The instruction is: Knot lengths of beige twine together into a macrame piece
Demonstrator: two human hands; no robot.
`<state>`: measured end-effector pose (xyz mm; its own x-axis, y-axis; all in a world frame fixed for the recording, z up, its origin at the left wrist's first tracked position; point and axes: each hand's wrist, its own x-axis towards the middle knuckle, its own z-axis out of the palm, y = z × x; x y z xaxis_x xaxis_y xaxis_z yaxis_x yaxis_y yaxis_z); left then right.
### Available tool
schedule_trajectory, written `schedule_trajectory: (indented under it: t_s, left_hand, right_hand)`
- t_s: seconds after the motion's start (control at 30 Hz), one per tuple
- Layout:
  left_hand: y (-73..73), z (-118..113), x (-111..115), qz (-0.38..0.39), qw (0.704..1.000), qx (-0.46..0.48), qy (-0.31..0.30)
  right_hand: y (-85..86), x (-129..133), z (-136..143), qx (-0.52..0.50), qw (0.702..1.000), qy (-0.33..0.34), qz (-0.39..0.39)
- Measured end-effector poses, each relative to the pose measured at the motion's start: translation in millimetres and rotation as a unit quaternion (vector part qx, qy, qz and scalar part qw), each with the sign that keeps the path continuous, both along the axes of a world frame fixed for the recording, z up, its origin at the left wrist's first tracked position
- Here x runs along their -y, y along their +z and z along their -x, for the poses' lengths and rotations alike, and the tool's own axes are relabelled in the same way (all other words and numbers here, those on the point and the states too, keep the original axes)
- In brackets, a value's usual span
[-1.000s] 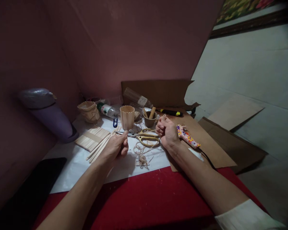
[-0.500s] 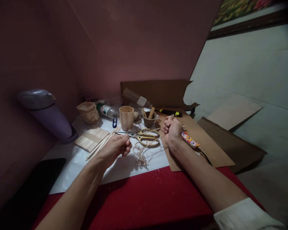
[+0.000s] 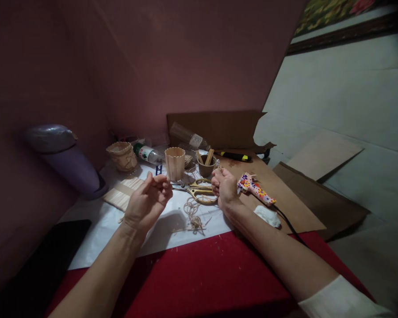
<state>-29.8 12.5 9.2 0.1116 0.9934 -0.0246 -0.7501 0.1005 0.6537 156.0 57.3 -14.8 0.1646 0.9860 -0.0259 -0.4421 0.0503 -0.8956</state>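
Note:
My left hand point(image 3: 148, 198) is raised over the white paper, palm turned partly up, fingers loosely curled and apart; I see nothing in it. Across from it, my right hand point(image 3: 226, 186) is closed, with a bit of twine showing at its fingertips. Gold-handled scissors point(image 3: 202, 194) lie between the two hands. Just in front of them is a loose tangle of twine point(image 3: 195, 223). Behind the scissors stands a cup faced with wooden sticks point(image 3: 175, 164), and a small brown pot with sticks point(image 3: 206, 168) is beside it.
A bundle of craft sticks point(image 3: 121, 194) lies left. Clear bottles point(image 3: 149, 153) and a twine-wrapped cup point(image 3: 122, 157) are at the back. A flower-patterned glue gun point(image 3: 257, 187), with a cord, and a yellow-black cutter point(image 3: 234, 156) rest on cardboard point(image 3: 285, 207). A purple container point(image 3: 68, 163) is far left.
My left hand has turned palm up, its pinch opened, and the twine stretched between my hands is gone from view. My right hand has moved left and slightly down, uncovering the glue gun.

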Motion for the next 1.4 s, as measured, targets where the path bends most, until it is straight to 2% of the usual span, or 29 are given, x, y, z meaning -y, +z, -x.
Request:
schedule_trajectory:
  t_s: [0.13,0.23,0.43,0.67,0.83,0.97,1.4]
  left_hand:
    - [-3.9,-1.3,-2.1,0.014,0.991,-0.102,0.081]
    - [-6.2,-3.9,-1.5,-0.009,0.983,-0.157,0.098]
    - [-11.8,-6.8,-2.6,0.003,0.976,-0.209,0.058]
    - [-13.1,-15.2,2.1,0.004,0.962,-0.269,0.036]
    - [-16.6,-17.6,3.2,0.013,0.96,-0.279,0.007]
    - [-19.2,-17.3,3.7,0.003,0.954,-0.299,-0.016]
    - [-18.2,-19.9,6.6,-0.02,0.949,-0.314,-0.013]
  right_hand:
    - [-2.1,-2.4,-1.6,0.003,1.0,-0.018,0.002]
    - [-3.7,-2.9,-1.7,0.006,1.0,-0.017,-0.008]
    - [-2.3,0.1,1.2,0.036,0.998,0.02,-0.052]
    - [3.0,15.6,11.7,0.113,0.98,0.156,-0.056]
    - [3.1,23.9,17.1,0.141,0.96,0.234,-0.054]
    - [2.0,27.0,20.0,0.152,0.958,0.237,-0.044]
    - [1.2,25.3,19.8,0.146,0.958,0.241,-0.043]
